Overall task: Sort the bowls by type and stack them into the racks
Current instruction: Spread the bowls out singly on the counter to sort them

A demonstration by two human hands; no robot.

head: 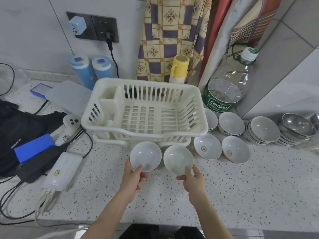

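My left hand [134, 176] grips a plain white bowl [145, 155] by its near rim, thumb inside. My right hand [192, 179] grips a second plain white bowl [177, 158] the same way. Both bowls hang just in front of the white plastic dish rack [198, 107], which holds no bowls. Two white bowls with a red mark inside [207, 147] [235, 149] sit on the counter to the right. Behind them stand stacks of white bowls [228, 123] [264, 130] and a stack of steel bowls [296, 126].
A large water bottle [226, 90] and a yellow-capped can [178, 69] stand behind the rack. Chargers, cables, a controller [69, 126] and a dark bag [20, 125] crowd the counter's left. The speckled counter edge [155, 223] runs near me.
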